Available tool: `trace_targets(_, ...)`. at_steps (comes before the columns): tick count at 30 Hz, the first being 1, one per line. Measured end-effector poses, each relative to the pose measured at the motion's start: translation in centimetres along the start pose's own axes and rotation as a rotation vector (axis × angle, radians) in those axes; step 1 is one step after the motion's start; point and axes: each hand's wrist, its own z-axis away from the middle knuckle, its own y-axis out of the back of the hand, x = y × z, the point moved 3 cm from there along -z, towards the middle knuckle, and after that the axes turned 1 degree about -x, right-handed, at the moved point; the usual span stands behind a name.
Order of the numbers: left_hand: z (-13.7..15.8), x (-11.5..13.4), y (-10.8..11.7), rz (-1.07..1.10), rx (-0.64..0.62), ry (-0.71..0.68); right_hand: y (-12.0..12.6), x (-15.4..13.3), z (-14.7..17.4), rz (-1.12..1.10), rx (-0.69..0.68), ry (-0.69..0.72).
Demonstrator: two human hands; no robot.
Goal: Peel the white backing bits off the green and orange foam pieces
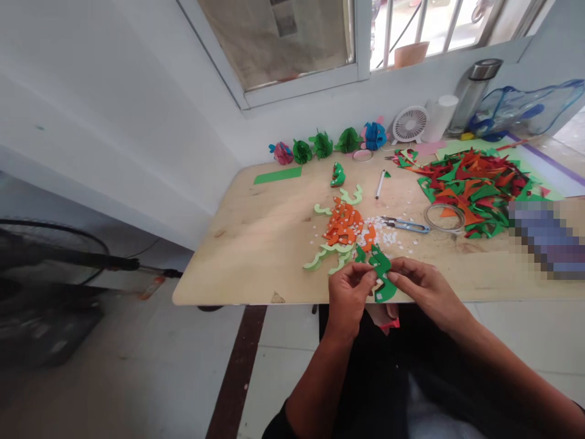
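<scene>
Between both hands, at the table's front edge, is a wavy green paper cutout with small white squares on it. My left hand pinches its left side, and my right hand grips its right side with thumb and fingers. Just beyond lie orange paper cutouts dotted with white squares, and pale green wavy strips. Small loose white squares are scattered beside blue-handled thread snips. A folded green cutout sits farther back.
A heap of red, orange and green scraps covers the right side, with a tape roll in front. Finished paper figures, a small fan and a bottle line the wall. A white pen lies mid-table.
</scene>
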Motion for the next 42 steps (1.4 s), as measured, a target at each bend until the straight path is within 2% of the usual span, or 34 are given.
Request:
trace_targets(3,0.0,0.1,0.1,0.032,0.056,-0.018,0.0,0.2,-0.1,-0.016,0.026,-0.022)
trace_targets(10,-0.3,-0.4,-0.1,0.059,-0.005,0.045,0.3,0.8,-0.2,0.124,0.081,0.02)
trace_targets(12,-0.4,-0.6,0.1,0.021,0.046,-0.006,0.5,0.5,0.0,0.252,0.175,0.084)
trace_targets(14,-0.5,-0.6,0.3,-0.047,0.105,-0.09,0.7,-0.1,0.4,0.398,0.329,0.194)
trace_targets(16,-0.4,-0.6,0.3,-0.153,0.143,-0.19,0.5,-0.7,0.8,0.493,0.39,0.295)
trace_targets(18,-0.2,-0.5,0.2,-0.255,0.157,-0.268,0.0,-0.8,0.7,0.511,0.316,0.309)
trace_targets(21,0.0,-0.6,0.0,-0.289,0.133,-0.289,-0.4,-0.4,0.1,0.456,0.226,0.203)
trace_targets(30,-0.4,-1.0,-0.3,-0.005,0.056,-0.137,-0.4,1.0,-1.2,0.146,0.147,-0.034)
trace_targets(42,-0.3,-0.8,-0.3,0.015,0.073,-0.117,-0.3,0.9,-1.7,0.15,0.14,-0.046)
